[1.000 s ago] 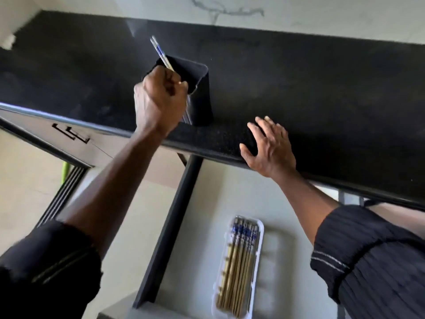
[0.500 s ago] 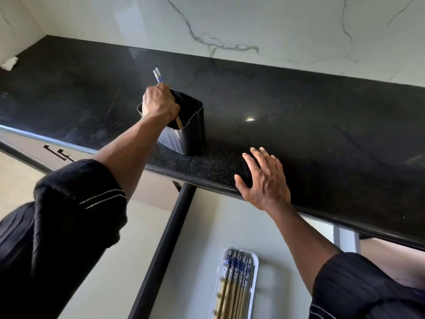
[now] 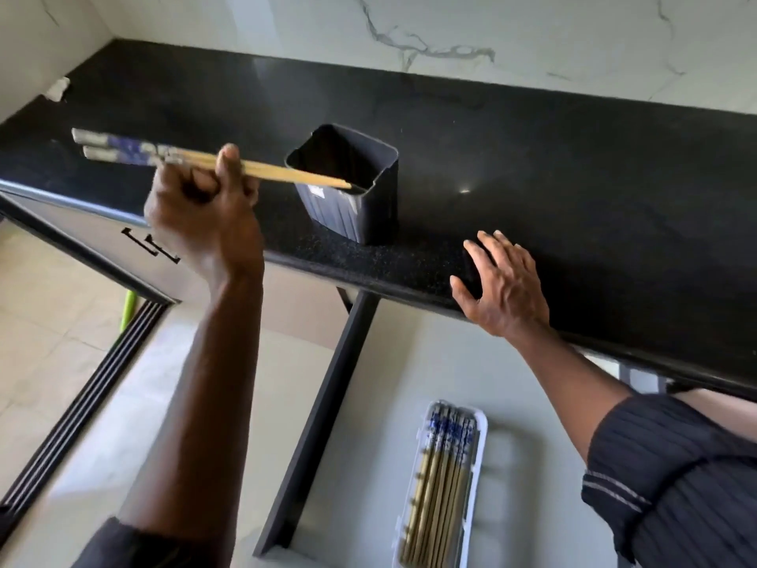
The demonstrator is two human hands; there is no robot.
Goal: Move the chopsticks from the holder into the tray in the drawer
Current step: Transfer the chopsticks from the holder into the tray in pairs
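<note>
My left hand (image 3: 205, 215) is shut on a pair of chopsticks (image 3: 282, 177) with blue-and-white patterned tops, held almost level above the counter, tips over the rim of the dark square holder (image 3: 360, 207). The holder stands upright near the counter's front edge and looks empty inside. Below, in the open drawer (image 3: 368, 465), a white tray (image 3: 477, 477) holds several matching chopsticks lying side by side. My right hand (image 3: 502, 284) rests flat on the counter's front edge, fingers spread, holding nothing.
The black stone counter (image 3: 573, 178) runs along a marble-patterned wall. A crumpled white scrap (image 3: 57, 88) lies at its far left corner. The drawer's dark side wall (image 3: 323, 424) runs between my arms. Left of it are a closed cabinet front with a handle (image 3: 149, 243) and tiled floor.
My left hand has pulled the pair of chopsticks out of the holder and tilted it from upright to nearly level, moving left. My right hand stayed on the counter edge.
</note>
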